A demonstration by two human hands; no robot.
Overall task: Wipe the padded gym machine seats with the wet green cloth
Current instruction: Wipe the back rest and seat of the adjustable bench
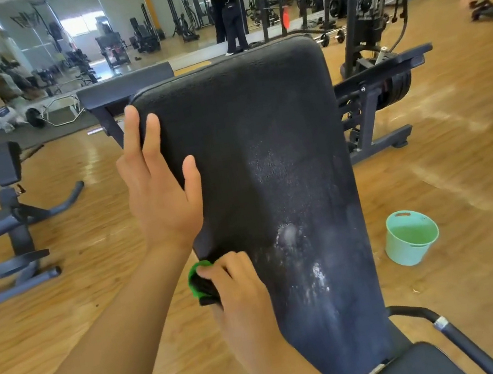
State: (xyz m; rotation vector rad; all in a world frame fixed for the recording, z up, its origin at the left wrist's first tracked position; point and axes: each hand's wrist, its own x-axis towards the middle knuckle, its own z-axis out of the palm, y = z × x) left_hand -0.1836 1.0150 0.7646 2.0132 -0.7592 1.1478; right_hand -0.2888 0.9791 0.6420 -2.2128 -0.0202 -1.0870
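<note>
Grip looks solid: on the big backrest pad, the left hand lies flat, fingers straight, bracing the upper left edge. The right hand curls round the bunched green cloth at the pad's lower left edge. Best bet is probably sweeping right across the white streaks with even pressure.

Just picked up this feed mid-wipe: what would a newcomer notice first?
The big black padded backrest fills the centre, with whitish streaks down its lower middle. The left hand lies flat on its upper left edge, while the right hand grips the green cloth against the lower left edge. A mint bucket stands on the wooden floor to the right.
</note>
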